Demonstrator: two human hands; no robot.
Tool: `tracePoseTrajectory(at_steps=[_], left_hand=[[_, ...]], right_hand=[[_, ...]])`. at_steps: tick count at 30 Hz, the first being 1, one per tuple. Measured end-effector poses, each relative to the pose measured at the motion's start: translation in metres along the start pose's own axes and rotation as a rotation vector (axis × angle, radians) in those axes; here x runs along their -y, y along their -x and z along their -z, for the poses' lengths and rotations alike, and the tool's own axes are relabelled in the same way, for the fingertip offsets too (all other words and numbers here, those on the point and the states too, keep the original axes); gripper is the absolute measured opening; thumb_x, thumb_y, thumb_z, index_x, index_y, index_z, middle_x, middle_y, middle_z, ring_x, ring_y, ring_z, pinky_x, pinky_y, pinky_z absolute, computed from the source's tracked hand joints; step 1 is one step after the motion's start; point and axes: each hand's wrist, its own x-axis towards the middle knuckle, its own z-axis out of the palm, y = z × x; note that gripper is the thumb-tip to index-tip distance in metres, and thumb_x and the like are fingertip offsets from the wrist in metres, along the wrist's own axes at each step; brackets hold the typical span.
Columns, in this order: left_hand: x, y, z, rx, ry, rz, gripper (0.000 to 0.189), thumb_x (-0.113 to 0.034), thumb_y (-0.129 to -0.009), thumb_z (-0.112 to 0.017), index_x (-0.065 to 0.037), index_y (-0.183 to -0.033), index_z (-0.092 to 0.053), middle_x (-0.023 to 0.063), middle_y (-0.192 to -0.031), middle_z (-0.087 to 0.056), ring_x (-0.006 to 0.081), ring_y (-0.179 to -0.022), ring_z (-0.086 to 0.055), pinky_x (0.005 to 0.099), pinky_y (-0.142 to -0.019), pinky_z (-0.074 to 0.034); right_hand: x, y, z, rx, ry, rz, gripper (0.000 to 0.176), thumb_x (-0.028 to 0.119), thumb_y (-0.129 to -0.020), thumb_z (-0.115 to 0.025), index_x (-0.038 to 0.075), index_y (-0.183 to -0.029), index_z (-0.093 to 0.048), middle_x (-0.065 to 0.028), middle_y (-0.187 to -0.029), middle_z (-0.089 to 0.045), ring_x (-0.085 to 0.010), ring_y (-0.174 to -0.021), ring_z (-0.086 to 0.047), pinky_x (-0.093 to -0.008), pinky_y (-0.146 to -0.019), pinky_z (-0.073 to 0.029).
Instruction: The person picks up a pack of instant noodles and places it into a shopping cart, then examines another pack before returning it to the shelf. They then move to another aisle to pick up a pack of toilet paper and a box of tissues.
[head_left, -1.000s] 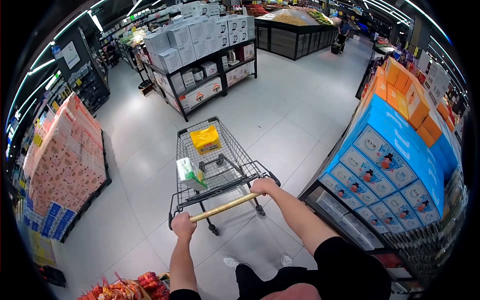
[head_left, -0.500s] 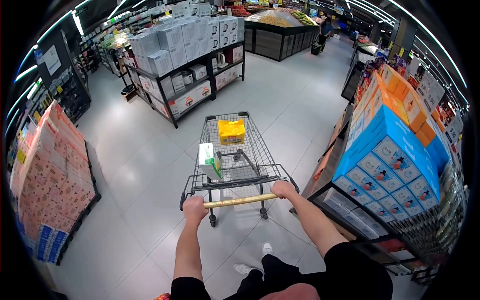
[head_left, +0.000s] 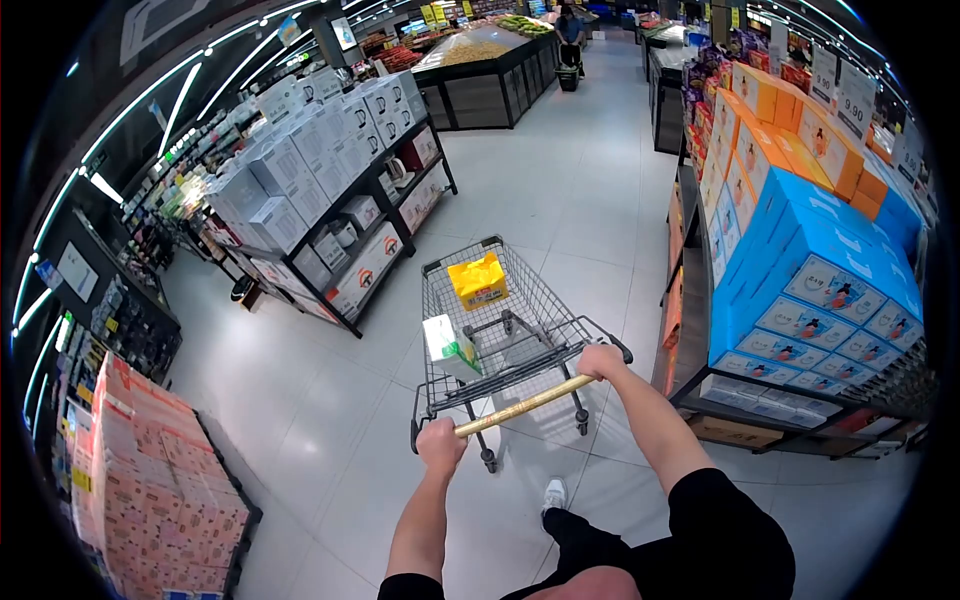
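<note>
Both fists grip the gold-coloured handle (head_left: 525, 404) of a wire shopping cart (head_left: 545, 320). My left hand (head_left: 440, 446) is wrapped round the handle's left end, and my right hand (head_left: 601, 362) round its right end, a little farther forward. Inside the basket lies a yellow package (head_left: 478, 282) near the front. A white and green package (head_left: 451, 346) rests at the basket's left side, nearer to me. The lettering on both is too small to read.
A shelf of white boxes (head_left: 310, 160) stands ahead on the left. Stacked blue boxes (head_left: 810, 290) and orange boxes (head_left: 770, 130) line the right. A pile of pink boxes (head_left: 160, 480) is at the lower left. Far ahead, a person (head_left: 570, 40) is beside a dark basket (head_left: 568, 78) in the aisle.
The cart has advanced and its handle now slants up to the right. The blue boxes and the white-box shelf appear closer. Both hands keep their hold.
</note>
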Motion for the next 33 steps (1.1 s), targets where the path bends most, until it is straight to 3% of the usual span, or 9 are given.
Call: tracePoseTrajectory(at_steps=[12, 18, 20, 21, 24, 33], left_hand=[[0.074, -0.142, -0.064, 0.055, -0.012, -0.055, 0.018, -0.014, -0.06, -0.074, -0.011, -0.062, -0.057, 0.0084, -0.061, -0.058, 0.0287, -0.059, -0.059, 0.0415, -0.053, -0.046], [0.115, -0.201, -0.081, 0.088, -0.021, -0.158, 0.019, -0.012, -0.062, -0.073, -0.009, -0.062, -0.054, 0.0088, -0.061, -0.056, 0.0294, -0.059, -0.058, 0.0417, -0.055, -0.046], [0.125, -0.217, -0.09, 0.114, -0.005, -0.16, 0.02, -0.01, -0.063, -0.072, -0.008, -0.062, -0.053, 0.0091, -0.062, -0.056, 0.0301, -0.059, -0.058, 0.0424, -0.055, -0.046], [0.13, -0.227, -0.093, 0.103, -0.015, -0.185, 0.02, -0.011, -0.063, -0.073, -0.009, -0.062, -0.053, 0.0089, -0.061, -0.055, 0.0294, -0.059, -0.058, 0.0419, -0.055, -0.046], [0.148, -0.253, -0.107, 0.113, -0.023, -0.222, 0.021, -0.014, -0.064, -0.074, -0.009, -0.061, -0.053, 0.0086, -0.059, -0.056, 0.0289, -0.058, -0.058, 0.0418, -0.055, -0.047], [0.217, -0.348, -0.158, 0.153, 0.026, -0.303, 0.019, -0.018, -0.065, -0.074, -0.011, -0.063, -0.056, 0.0083, -0.06, -0.059, 0.0286, -0.059, -0.061, 0.0408, -0.057, -0.049]], right_hand=[[0.044, -0.088, 0.064, -0.119, -0.137, -0.09, 0.031, 0.025, -0.083, -0.053, 0.01, -0.097, -0.077, -0.0116, -0.106, -0.074, -0.0266, -0.1, -0.071, -0.0382, -0.081, -0.054], [0.071, -0.116, 0.075, -0.145, -0.273, -0.133, 0.032, 0.028, -0.085, -0.054, 0.009, -0.095, -0.077, -0.0118, -0.103, -0.074, -0.0272, -0.097, -0.071, -0.0388, -0.082, -0.054], [0.077, -0.131, 0.068, -0.302, -0.306, -0.121, 0.032, 0.03, -0.087, -0.053, 0.008, -0.091, -0.077, -0.0125, -0.094, -0.075, -0.0297, -0.09, -0.072, -0.0411, -0.078, -0.054], [0.081, -0.133, 0.068, -0.285, -0.299, -0.126, 0.032, 0.03, -0.087, -0.053, 0.008, -0.091, -0.077, -0.0125, -0.094, -0.075, -0.0297, -0.09, -0.072, -0.0411, -0.078, -0.054], [0.095, -0.142, 0.07, -0.561, -0.339, -0.101, 0.034, 0.03, -0.09, -0.05, 0.008, -0.082, -0.074, -0.0144, -0.078, -0.072, -0.0338, -0.076, -0.07, -0.046, -0.072, -0.054], [0.149, -0.189, 0.086, -0.559, -0.396, -0.279, 0.034, 0.03, -0.091, -0.049, 0.007, -0.086, -0.073, -0.0182, -0.083, -0.071, -0.0379, -0.08, -0.069, -0.0483, -0.076, -0.054]])
